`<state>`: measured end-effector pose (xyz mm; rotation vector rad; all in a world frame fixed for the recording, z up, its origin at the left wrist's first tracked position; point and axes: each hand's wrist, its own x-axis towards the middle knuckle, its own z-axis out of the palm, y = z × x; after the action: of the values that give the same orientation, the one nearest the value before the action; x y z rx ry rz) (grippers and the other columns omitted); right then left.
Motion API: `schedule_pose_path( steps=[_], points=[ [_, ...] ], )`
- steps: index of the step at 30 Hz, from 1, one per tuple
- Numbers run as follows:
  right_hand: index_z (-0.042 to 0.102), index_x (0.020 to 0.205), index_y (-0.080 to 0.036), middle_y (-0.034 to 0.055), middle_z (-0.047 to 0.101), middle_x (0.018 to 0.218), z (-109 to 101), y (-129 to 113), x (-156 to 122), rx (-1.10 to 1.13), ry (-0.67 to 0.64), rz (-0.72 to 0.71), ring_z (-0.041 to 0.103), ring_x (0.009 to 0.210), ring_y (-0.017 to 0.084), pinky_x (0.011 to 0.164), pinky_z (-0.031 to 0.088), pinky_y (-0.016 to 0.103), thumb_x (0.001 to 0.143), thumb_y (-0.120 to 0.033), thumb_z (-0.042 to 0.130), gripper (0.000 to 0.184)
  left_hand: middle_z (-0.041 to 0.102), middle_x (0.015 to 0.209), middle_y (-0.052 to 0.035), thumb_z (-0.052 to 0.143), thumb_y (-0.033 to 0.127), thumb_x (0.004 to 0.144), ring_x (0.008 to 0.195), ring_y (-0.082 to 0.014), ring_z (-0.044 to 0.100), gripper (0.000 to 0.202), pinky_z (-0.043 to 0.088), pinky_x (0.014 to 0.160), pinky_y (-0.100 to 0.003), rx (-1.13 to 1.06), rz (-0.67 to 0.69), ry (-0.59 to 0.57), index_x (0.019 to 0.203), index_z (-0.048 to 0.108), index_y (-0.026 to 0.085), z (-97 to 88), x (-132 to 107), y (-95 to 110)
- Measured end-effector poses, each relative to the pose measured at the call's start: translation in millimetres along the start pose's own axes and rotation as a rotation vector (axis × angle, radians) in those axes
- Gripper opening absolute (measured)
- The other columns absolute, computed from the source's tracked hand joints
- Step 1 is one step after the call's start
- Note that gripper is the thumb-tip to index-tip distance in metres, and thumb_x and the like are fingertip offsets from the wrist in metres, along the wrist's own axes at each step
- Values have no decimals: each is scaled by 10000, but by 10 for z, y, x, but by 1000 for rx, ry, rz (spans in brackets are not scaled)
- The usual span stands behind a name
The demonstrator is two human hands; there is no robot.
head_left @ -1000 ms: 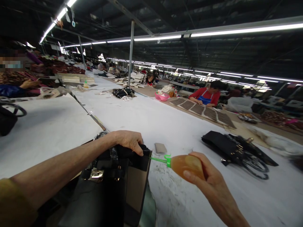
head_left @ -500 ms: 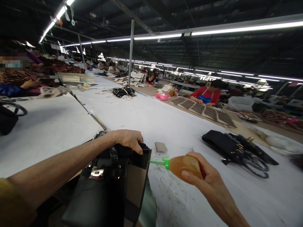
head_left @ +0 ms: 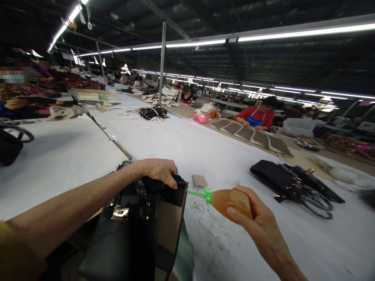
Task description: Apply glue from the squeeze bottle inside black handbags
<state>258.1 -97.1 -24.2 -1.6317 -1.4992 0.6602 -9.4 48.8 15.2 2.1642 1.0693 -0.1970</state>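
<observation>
A black handbag (head_left: pixel 123 238) with a metal clasp stands at the near edge of the table, its side panel turned to the right. My left hand (head_left: pixel 159 171) is closed over the bag's top edge, thumb on the near side and the other fingers hidden behind. In my right hand (head_left: pixel 254 214) is a squeeze bottle (head_left: pixel 228 202) of amber liquid, lying nearly level. Its thin green nozzle points left, and the tip is at or very close to the bag's upper side edge. A small beige card piece (head_left: pixel 199 180) lies just behind the nozzle.
Another black bag (head_left: pixel 275 179) with looped handles lies to the right on the white table surface (head_left: pixel 152 136). At the far left edge sits a dark bag (head_left: pixel 11 144). A pink basin (head_left: pixel 201 117) and a co-worker in red (head_left: pixel 254 115) are across the table.
The bottle in my right hand has shifted slightly right, and its nozzle now slopes a little more. My left hand keeps its hold on the handbag.
</observation>
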Motion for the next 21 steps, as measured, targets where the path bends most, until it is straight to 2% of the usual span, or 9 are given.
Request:
schedule_pose_path(
  steps=[3, 21],
  points=[
    [502, 1078, -241, -4, 608, 867, -13, 15, -17, 15, -32, 26, 561, 794, 221, 671, 448, 325, 718, -560, 633, 498, 469, 476, 46, 615, 444, 621, 440, -109, 408, 275, 264, 400, -234, 10, -1, 16, 601, 589, 171, 6, 9, -5],
    [482, 1109, -248, -8, 619, 877, 19, 98, -124, 38, -153, 116, 563, 799, 217, 682, 440, 319, 710, -571, 646, 539, 533, 515, 24, 598, 436, 637, 465, -119, 444, 287, 316, 421, -222, 1, 5, 27, 678, 641, 155, 19, 9, -26]
  ],
)
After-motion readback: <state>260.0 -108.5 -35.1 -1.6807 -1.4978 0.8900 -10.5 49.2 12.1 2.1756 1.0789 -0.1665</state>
